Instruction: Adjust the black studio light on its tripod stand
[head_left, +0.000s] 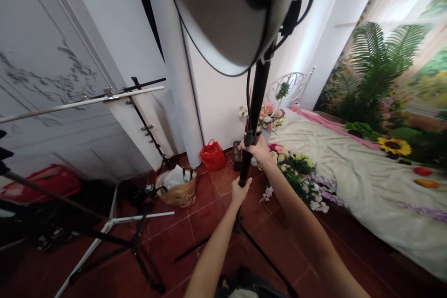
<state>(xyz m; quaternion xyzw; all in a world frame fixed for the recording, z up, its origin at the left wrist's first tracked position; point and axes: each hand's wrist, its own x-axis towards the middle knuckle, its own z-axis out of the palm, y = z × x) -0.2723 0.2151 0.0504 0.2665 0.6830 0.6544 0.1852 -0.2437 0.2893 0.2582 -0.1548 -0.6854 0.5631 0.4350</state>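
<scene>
Light stand (261, 88) stood on the tiled floor (207, 191) at the middle of the scene, a round lamp (216, 14) at its top. Left hand (240, 191) was closed round the lower pole (245, 167); right hand (257, 149) gripped it higher, beside a black knob (249, 139). A bed (366, 191) lay right, a red bag (213, 155) far left.

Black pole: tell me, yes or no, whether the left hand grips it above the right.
No, the left hand grips the black pole below the right hand.

no legible text, no readable label or brand, no number or sign that can be made out
</scene>
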